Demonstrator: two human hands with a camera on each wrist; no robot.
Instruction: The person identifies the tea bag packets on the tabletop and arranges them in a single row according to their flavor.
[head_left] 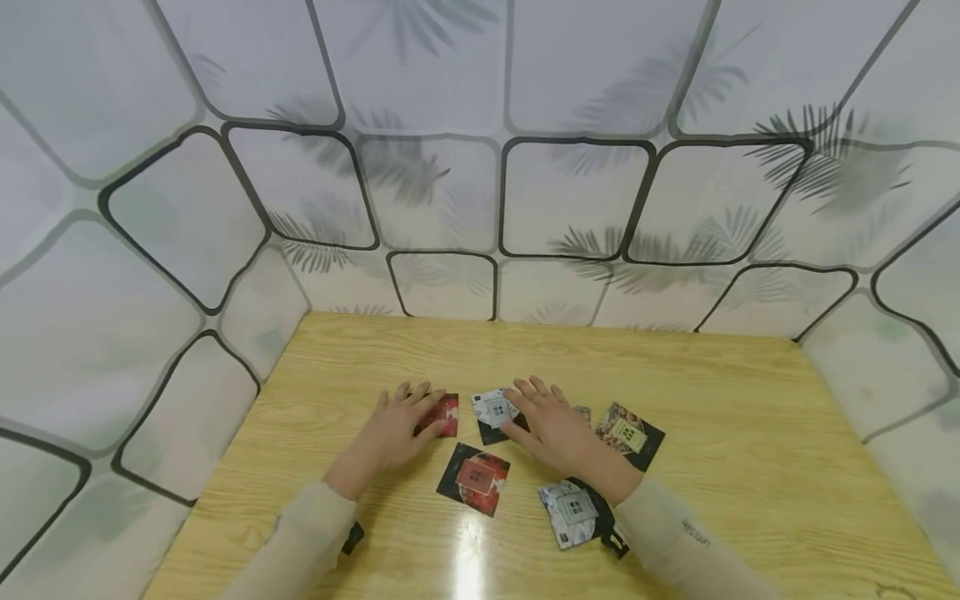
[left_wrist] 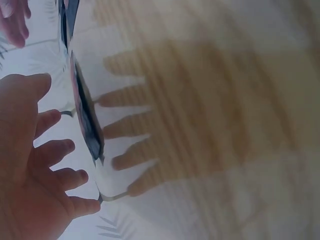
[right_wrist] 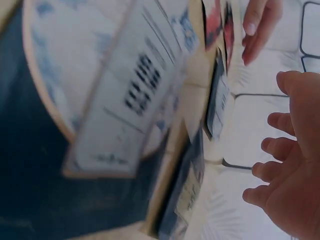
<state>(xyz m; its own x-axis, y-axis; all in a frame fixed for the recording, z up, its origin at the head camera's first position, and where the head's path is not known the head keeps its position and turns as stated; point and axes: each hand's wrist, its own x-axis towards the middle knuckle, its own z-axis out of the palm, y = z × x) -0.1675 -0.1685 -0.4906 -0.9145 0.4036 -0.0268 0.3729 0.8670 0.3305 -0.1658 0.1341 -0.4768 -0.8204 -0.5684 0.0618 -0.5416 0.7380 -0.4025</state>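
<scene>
My left hand (head_left: 392,431) is spread, palm down, over a red square packet (head_left: 450,414) and covers part of it. In the left wrist view, the fingers of that hand (left_wrist: 45,155) are apart from a packet (left_wrist: 86,112) seen edge-on. My right hand (head_left: 551,427) reaches over a blue-and-white packet (head_left: 492,412), its fingers extended. The right wrist view shows this hand (right_wrist: 292,155) loosely spread with nothing in its grasp. Under the right wrist lies a second blue-and-white packet (head_left: 576,508). Between the forearms is a red-and-black packet (head_left: 476,477).
A packet with a yellowish label (head_left: 630,435) lies right of the right hand. Something dark (head_left: 352,537) peeks out beside the left sleeve. A small black piece (head_left: 615,542) sits by the right sleeve. Patterned walls (head_left: 442,200) enclose the wooden table (head_left: 712,400) at back and sides.
</scene>
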